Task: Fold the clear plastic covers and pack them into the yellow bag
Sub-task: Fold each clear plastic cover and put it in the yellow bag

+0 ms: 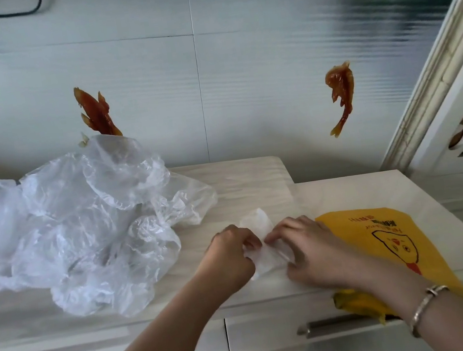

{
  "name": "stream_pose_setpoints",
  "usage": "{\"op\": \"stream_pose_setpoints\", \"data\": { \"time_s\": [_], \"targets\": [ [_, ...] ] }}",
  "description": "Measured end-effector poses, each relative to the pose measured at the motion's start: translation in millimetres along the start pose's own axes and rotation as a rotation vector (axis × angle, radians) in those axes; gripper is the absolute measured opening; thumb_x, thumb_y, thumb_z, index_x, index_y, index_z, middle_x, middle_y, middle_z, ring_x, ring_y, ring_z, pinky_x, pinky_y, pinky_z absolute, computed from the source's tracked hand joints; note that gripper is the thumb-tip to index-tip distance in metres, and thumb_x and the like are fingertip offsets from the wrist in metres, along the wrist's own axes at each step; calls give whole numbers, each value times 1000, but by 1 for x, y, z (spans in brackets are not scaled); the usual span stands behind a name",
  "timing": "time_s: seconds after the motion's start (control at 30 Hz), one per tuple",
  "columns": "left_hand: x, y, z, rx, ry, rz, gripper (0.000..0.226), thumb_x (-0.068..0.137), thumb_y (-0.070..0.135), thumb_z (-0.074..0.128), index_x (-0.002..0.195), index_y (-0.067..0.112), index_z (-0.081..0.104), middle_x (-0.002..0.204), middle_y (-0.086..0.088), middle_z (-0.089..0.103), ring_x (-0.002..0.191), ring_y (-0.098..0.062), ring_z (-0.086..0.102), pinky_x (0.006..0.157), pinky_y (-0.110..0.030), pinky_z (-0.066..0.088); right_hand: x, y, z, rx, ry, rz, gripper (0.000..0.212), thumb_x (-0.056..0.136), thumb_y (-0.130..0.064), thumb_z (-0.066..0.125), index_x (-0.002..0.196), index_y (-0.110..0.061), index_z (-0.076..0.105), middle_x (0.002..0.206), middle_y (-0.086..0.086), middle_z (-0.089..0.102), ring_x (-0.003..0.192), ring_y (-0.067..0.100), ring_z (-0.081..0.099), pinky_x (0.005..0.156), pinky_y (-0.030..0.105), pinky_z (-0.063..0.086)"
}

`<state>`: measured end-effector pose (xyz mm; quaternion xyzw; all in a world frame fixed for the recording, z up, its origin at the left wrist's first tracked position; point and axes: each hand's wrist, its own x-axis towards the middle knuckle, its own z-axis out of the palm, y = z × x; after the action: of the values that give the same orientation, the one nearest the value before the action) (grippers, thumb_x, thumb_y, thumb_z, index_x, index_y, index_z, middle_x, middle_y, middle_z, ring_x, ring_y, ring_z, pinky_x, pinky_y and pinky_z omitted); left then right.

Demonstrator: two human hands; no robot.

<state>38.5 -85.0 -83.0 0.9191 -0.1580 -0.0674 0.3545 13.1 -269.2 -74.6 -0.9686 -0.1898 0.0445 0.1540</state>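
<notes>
A small folded cover point(259, 241) lies on the cabinet top point(347, 197) between both hands: the left hand point(230, 255) pinches its left edge with curled fingers, and the right hand point(307, 249) grips its right side, fingertips pressed to the plastic. Just right of it, partly under the right wrist (which wears a bracelet point(424, 307)), the yellow bag point(390, 241) lies flat with its lower end hanging over the front edge above a drawer handle point(330, 324). A loose pile of covers point(75, 225) sits to the left, and two fish decals point(341, 92) mark the wall behind.
</notes>
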Motion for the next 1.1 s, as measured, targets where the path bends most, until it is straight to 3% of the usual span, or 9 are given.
{"op": "stream_pose_setpoints", "data": {
  "time_s": [0.07, 0.13, 0.3, 0.43, 0.53, 0.63, 0.8, 0.97, 1.1],
  "targets": [
    [-1, 2, -5, -15, -33, -12, 48, 71, -7, 44, 101, 19, 70, 104, 3, 59, 91, -8, 54, 72, -4, 38, -4, -1, 0, -72, -40, -24, 59, 78, -29, 54, 135, -37, 38, 128, -23, 34, 119, 1, 27, 106, 25, 23],
    [-2, 1, -9, -27, -71, -22, 48, 72, -7, 44, 105, 17, 68, 108, 0, 59, 94, -9, 55, 73, -5, 39, -3, -1, 2, -94, -4, -47, 57, 82, -28, 53, 135, -37, 37, 128, -22, 34, 120, 2, 27, 106, 24, 22],
    [2, 0, -10, 23, -142, -48, 44, 71, 8, 69, 112, 17, 57, 107, 1, 57, 93, -14, 52, 66, -14, 38, 12, -4, 6, -15, 180, -33, 24, 91, -27, 53, 115, -28, 57, 112, -17, 50, 107, 3, 37, 95, 23, 30],
    [6, 3, -9, -94, -7, -94, 19, 85, 26, 66, 78, 16, 51, 74, 6, 50, 65, -8, 45, 49, -11, 34, 25, -2, 9, 250, 249, 110, 12, 90, -32, 57, 89, -24, 66, 83, -16, 60, 87, 6, 50, 76, 24, 40],
    [13, -2, -9, -151, 21, -210, 38, 94, 30, 54, 61, 14, 44, 60, 4, 43, 54, -10, 39, 45, -16, 27, 34, -1, 11, 483, 301, 206, 17, 88, -36, 64, 79, -22, 66, 73, -8, 65, 71, 4, 58, 60, 14, 40],
    [19, -5, -10, -226, 18, -294, 40, 95, 31, 52, 61, 10, 52, 61, -3, 52, 58, -15, 46, 56, -25, 35, 43, -1, 17, 562, 305, 272, 23, 88, -40, 65, 75, -20, 64, 69, -6, 64, 65, 5, 57, 55, 13, 39],
    [23, -11, -9, -168, 120, -378, 32, 91, 30, 58, 67, 10, 56, 63, -3, 58, 60, -16, 53, 53, -24, 37, 54, -2, 24, 436, 306, 360, 25, 86, -45, 64, 83, -20, 60, 73, -6, 64, 72, 11, 61, 70, 33, 49],
    [20, -8, -10, -31, 216, -415, 15, 79, 31, 60, 79, 18, 52, 89, -3, 62, 88, -26, 59, 80, -37, 52, 59, -11, 26, 289, 302, 371, 29, 82, -48, 63, 97, -23, 57, 94, -4, 57, 94, 18, 55, 85, 38, 48],
    [18, -2, -8, 7, 207, -392, 18, 82, 33, 60, 88, 18, 52, 94, -2, 58, 91, -25, 57, 83, -38, 50, 62, -12, 20, 406, 185, 436, 22, 81, -45, 64, 86, -24, 63, 95, -3, 61, 98, 20, 56, 87, 40, 50]
  ]
}}
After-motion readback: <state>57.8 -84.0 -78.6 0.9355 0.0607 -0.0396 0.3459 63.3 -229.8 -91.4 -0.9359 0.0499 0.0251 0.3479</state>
